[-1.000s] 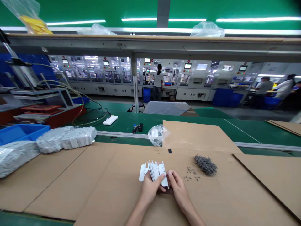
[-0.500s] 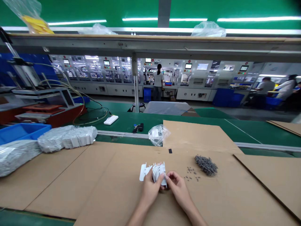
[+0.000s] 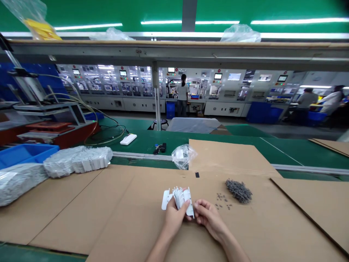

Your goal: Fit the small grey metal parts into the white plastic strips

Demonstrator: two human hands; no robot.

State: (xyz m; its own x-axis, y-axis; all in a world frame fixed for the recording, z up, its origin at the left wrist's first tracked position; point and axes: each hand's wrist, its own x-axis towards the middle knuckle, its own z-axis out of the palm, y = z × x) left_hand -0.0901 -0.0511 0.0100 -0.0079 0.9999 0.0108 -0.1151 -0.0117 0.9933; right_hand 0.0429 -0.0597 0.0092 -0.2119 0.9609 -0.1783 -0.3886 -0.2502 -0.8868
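Clear plastic bag (image 3: pixel 77 160) packed with white parts, just beside a blue plastic tray (image 3: pixel 27 154), contents out of sight. Stack of white plastic pieces (image 3: pixel 180 199) gripped in the curled fingers of the left hand (image 3: pixel 174 218), above a cardboard sheet (image 3: pixel 131 218); right hand (image 3: pixel 209 220) loosely curled, just beside the stack. Heap of dark grey small parts (image 3: pixel 239 191) to the right.
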